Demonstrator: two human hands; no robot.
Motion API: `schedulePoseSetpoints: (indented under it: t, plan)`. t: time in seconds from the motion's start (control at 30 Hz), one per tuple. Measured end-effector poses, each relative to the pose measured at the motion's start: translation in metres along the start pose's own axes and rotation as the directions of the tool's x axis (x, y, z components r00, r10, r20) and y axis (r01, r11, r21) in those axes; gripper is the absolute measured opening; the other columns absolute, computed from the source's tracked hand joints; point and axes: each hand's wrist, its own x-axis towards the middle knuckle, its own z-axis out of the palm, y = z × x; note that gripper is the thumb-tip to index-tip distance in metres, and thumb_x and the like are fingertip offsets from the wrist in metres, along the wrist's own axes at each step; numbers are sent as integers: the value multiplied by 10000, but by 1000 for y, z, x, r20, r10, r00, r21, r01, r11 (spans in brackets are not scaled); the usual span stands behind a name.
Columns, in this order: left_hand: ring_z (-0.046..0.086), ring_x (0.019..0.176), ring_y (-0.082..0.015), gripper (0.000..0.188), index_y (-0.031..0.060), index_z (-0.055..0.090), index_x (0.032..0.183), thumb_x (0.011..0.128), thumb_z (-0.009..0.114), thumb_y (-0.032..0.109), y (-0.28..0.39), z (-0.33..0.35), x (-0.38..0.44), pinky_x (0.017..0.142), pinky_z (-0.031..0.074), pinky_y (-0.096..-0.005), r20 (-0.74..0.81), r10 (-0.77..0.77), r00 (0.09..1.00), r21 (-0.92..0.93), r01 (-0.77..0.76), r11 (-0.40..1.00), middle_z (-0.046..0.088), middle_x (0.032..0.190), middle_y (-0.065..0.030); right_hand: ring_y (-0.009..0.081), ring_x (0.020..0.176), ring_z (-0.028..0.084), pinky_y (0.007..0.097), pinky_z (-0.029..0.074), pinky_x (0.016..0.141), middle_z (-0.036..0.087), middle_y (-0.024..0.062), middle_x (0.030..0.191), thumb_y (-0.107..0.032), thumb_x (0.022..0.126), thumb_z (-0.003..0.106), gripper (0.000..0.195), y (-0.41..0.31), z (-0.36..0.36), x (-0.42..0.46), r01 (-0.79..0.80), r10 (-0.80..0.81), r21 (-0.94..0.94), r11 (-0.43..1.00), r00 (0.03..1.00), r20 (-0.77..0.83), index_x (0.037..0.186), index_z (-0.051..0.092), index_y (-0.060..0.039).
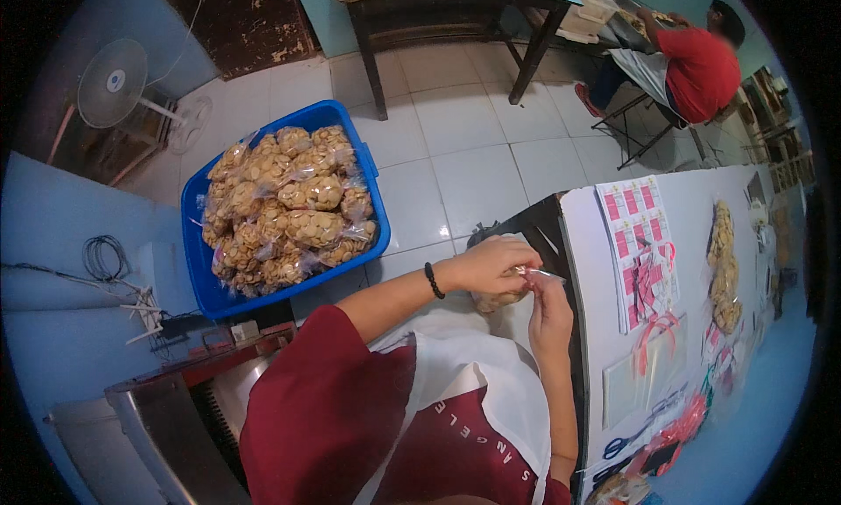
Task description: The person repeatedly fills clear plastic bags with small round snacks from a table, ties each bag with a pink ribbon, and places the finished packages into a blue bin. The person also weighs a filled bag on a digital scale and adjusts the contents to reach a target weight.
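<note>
My left hand (502, 266), below a black beaded bracelet (434, 280), grips the gathered neck of a clear plastic bag of round, tan chips (497, 301). The bag hangs over my lap, and my fingers partly cover it. At the same neck, my right hand (550, 308) pinches the twisted plastic end (546, 275); a thin pinkish strip seems to show between the fingers. To the left, a blue plastic tub (383, 226) is heaped with several filled bags of the same chips (312, 193).
The white table (585, 347) at my right bears printed label sheets (634, 209), pink ribbon strips (657, 337), clear plastic bags (621, 393), scissors (615, 447) and filled chip bags (725, 268). A fan (113, 83) stands left; a person in red (700, 71) sits at the far right.
</note>
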Motion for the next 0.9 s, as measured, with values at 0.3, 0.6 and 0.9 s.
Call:
schedulePoseSetpoints:
  t: [0.3,0.6,0.9]
  plan:
    - [607,1028,-179,329,15,609,1196,1065,415,246,-79,-85,-92,927,485,-337,-710,-364,603,-285,227,931,658,1103,-70,326,953,669,372,548,776,644,179,1151,23,873,653,123,-20,8,14,91,-86,-47,995,990,109,992,637,-8]
    - [361,1403,-386,496,-17,459,1400,1008,511,282,-215,-264,-134,1157,243,-544,-963,-68,262,189,829,526,478,1430,-249,314,962,672,348,541,804,631,197,1172,31,893,629,96,7,1,12,10,18,-146,989,981,191,986,619,15]
    - [119,1490,-468,773,70,355,1503,880,689,384,-258,-150,-85,1164,201,-634,-624,-613,485,251,867,430,192,1608,-255,368,1024,641,406,516,876,633,206,1142,-8,888,649,87,27,-24,2,-131,140,-185,974,989,36,973,631,-3]
